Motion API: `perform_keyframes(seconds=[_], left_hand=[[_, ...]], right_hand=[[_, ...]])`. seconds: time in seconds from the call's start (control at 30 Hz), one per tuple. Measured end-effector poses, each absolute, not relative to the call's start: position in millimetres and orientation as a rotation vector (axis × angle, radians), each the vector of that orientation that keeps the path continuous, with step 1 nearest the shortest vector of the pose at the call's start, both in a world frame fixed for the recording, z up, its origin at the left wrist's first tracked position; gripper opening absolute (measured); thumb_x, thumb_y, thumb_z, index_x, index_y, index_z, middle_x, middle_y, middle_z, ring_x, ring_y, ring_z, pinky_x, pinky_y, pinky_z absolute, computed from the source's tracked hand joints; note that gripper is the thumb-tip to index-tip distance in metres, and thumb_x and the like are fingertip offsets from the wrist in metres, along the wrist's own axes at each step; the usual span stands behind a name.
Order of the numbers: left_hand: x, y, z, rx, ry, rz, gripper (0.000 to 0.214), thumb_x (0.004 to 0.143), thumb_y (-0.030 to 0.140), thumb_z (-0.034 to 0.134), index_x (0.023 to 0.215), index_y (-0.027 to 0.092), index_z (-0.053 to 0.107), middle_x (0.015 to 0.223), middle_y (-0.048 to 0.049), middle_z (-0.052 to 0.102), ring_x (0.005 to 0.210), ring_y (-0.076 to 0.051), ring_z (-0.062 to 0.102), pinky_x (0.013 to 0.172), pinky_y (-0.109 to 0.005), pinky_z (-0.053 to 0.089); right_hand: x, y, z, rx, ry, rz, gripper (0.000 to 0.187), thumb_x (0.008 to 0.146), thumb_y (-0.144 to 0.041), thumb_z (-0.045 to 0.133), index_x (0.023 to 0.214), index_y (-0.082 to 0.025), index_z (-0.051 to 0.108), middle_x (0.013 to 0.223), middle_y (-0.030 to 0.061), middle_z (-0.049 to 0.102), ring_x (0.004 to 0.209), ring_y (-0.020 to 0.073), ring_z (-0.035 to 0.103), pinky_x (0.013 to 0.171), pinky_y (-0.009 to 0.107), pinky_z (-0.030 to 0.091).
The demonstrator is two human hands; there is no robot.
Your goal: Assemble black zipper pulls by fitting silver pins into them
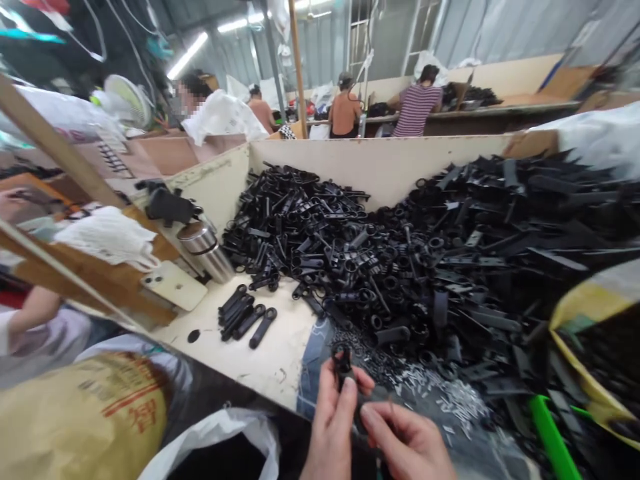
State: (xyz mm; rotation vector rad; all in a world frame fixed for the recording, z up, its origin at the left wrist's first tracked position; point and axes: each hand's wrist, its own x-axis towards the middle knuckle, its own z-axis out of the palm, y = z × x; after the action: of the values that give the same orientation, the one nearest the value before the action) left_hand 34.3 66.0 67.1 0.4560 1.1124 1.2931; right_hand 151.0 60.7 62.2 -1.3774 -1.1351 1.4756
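Note:
At the bottom middle of the head view, my left hand (334, 417) is closed around a black plastic part with a ring-shaped end (342, 357). Close beside it, my right hand (407, 437) has its thumb and fingers pinched at the lower part of that same piece; the fingers hide its lower end. Small silver metal pins (460, 402) lie scattered on a blue denim cloth (310, 373) just beyond my hands. Several similar black pieces (263, 327) with ring ends lie in a row on the pale tabletop (273, 363) to the left.
A large heap of black plastic parts (320, 227) fills the back and right. To the left stand a steel flask (206, 250) and a phone (175, 285). A white-rimmed bag (240, 427), a yellow sack (95, 413) and a green plastic edge (555, 437) surround the front. People work behind.

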Motion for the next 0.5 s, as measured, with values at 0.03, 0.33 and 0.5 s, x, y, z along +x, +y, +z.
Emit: perform_keyframes(seconds=[0.03,0.33,0.5], left_hand=[[33,66,67,0.446,1.107,1.276,0.042,0.085,0.053,0.075,0.114,0.024,0.066,0.098,-0.0055,0.069,0.095,-0.021,0.061,0.077,-0.027,0.047],[36,66,62,0.293,1.000,1.165,0.058,0.078,0.055,0.081,0.127,0.028,0.065,0.116,-0.0055,0.072,0.111,-0.024,0.063,0.086,-0.029,0.051],[40,62,54,0.207,1.027,1.224,0.056,0.078,0.048,0.083,0.128,0.031,0.066,0.146,-0.0069,0.061,0.142,-0.029,0.048,0.108,-0.036,0.045]], right_hand=[[149,60,61,-1.381,-1.057,1.498,0.053,0.077,-0.071,0.073,0.067,-0.019,0.079,0.058,0.0030,0.062,0.056,0.0174,0.053,0.058,0.028,0.046],[141,54,49,-1.340,-0.781,1.478,0.051,0.069,-0.068,0.082,0.068,-0.017,0.081,0.059,0.0053,0.069,0.057,0.0165,0.055,0.060,0.028,0.046],[141,52,45,-1.310,-0.761,1.468,0.047,0.072,-0.064,0.082,0.072,-0.017,0.082,0.065,0.0065,0.072,0.061,0.0193,0.059,0.063,0.030,0.051]])
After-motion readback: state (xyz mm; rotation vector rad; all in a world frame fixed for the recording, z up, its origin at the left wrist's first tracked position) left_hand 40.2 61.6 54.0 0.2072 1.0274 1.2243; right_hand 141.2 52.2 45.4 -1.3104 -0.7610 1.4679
